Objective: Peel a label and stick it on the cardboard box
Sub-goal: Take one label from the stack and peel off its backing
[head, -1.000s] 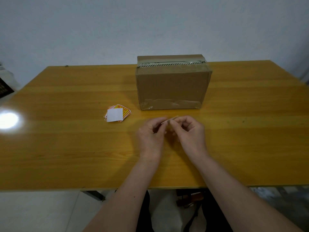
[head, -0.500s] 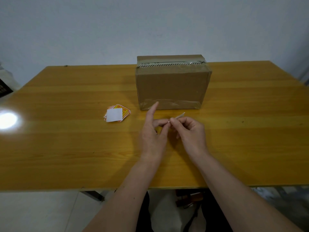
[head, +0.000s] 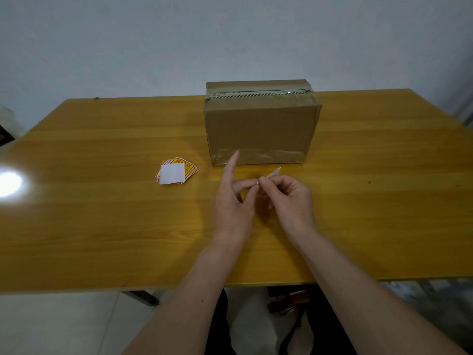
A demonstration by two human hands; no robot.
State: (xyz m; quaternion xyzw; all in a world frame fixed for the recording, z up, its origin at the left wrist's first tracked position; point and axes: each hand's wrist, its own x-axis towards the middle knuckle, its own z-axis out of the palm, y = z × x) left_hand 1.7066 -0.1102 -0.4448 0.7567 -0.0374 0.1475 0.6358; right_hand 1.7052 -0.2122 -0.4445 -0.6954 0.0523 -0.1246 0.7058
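A brown cardboard box (head: 261, 124) taped along its top and bottom stands at the middle back of the wooden table (head: 102, 213). In front of it, my right hand (head: 289, 201) pinches a small label (head: 274, 172), seen almost edge-on with a white corner sticking up. My left hand (head: 234, 201) touches the same label with thumb and middle finger, while its index finger points up toward the box. A small stack of red and yellow labels (head: 176, 171) with a white sheet on top lies to the left of the box.
The table's near edge runs just under my forearms. A bright light glare (head: 9, 184) sits on the left of the tabletop. A dark object (head: 3, 134) pokes in at the far left edge. Under the table are floor tiles and a table leg (head: 140, 297).
My left index finger has lifted and now points up toward the box. The label's white corner has risen above my right fingers. Both hands stay at the same spot on the table.
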